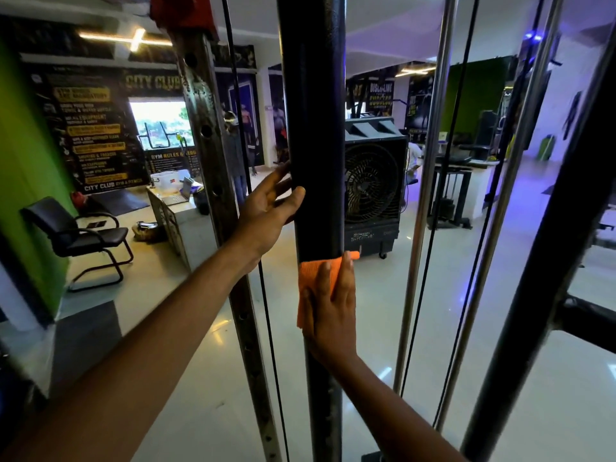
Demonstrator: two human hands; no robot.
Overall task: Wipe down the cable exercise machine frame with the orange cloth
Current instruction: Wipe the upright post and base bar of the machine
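Observation:
A thick black upright post (pixel 315 128) of the cable machine frame rises through the middle of the head view. My right hand (pixel 331 308) presses the orange cloth (pixel 308 281) flat against the post's front, fingers straight and pointing up. The cloth wraps partly round the post, with one corner sticking out on the right. Higher up, my left hand (pixel 270 205) holds the post's left side, thumb across the front and fingers reaching behind it.
A perforated steel upright (pixel 213 161) and a black cable (pixel 266 311) stand just left of the post. Chrome guide rods (pixel 423 195) and more black frame bars (pixel 546 261) stand to the right. Behind are a black air cooler (pixel 373 185), an office chair (pixel 80 235) and a desk (pixel 176 208).

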